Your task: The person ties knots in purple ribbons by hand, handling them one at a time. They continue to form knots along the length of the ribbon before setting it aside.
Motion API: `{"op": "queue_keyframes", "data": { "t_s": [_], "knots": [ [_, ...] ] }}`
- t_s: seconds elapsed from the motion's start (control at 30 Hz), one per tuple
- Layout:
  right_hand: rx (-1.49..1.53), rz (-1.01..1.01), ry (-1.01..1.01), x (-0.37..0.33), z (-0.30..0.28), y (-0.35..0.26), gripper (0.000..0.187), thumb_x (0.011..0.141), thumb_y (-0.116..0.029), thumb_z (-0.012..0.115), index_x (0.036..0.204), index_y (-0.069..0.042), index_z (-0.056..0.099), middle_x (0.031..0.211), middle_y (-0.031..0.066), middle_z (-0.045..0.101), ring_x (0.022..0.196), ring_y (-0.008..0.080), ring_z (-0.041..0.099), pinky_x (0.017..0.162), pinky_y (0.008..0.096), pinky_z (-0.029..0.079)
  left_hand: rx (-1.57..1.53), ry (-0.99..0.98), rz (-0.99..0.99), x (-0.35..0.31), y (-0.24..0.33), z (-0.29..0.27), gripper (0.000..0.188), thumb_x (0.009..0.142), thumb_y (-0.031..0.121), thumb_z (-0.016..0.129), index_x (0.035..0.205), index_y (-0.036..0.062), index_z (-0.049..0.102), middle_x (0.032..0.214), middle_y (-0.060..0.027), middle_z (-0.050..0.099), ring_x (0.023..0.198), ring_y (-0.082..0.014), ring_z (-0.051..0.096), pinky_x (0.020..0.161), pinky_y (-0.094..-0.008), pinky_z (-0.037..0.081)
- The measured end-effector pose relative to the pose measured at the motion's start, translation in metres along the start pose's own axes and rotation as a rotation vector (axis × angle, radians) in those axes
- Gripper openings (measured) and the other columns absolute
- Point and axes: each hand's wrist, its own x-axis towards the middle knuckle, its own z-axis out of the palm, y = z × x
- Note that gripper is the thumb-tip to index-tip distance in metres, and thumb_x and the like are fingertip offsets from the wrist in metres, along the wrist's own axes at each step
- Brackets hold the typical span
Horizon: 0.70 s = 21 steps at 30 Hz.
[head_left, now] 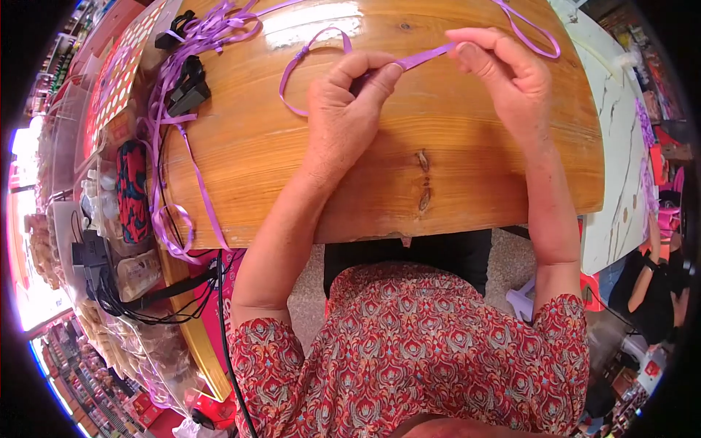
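A narrow purple ribbon (426, 55) stretches between my two hands above the wooden table (475, 139). My left hand (349, 98) is closed, pinching it between thumb and forefinger. My right hand (507, 77) grips the ribbon's other side between thumb and fingertips. From behind my left hand a ribbon loop with a small knot (299, 54) curves over the wood. Another purple loop (537, 45) lies beyond my right hand, near the far right edge. What sits inside my left palm is hidden.
A tangled heap of purple ribbon (212, 29) and black clips (188, 86) lie at the table's far left. A red and dark-blue patterned pouch (133, 191) and black cables (109, 288) crowd the left side. On the right stands a white marbled table (621, 146); a person in black (646, 296) is beyond.
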Motion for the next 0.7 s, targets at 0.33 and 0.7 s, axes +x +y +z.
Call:
{"op": "queue_keyframes", "data": {
  "t_s": [0.33,0.7],
  "knots": [
    [-0.508,-0.498,-0.069,-0.001,0.011,-0.005,0.03,0.068,-0.002,0.069,0.098,-0.005,0.067,0.087,0.0058,0.061,0.078,0.0213,0.057,0.069,0.0308,0.045,0.104,-0.055,0.058,-0.004,-0.005,0.002,0.008,0.082,0.005,0.065,0.086,-0.0017,0.065,0.071,-0.0001,0.057,0.063,-0.0053,0.048,0.057,-0.0206,0.04],
    [-0.305,-0.314,-0.148,-0.003,0.008,-0.005,0.024,0.071,0.008,0.064,0.092,-0.003,0.067,0.086,0.0058,0.059,0.074,0.0162,0.054,0.063,0.025,0.043,0.267,-0.089,0.199,-0.001,-0.008,0.0,0.007,0.079,0.004,0.067,0.085,-0.0001,0.065,0.07,-0.0063,0.06,0.062,-0.0091,0.053,0.056,-0.0232,0.042]
  ]
}}
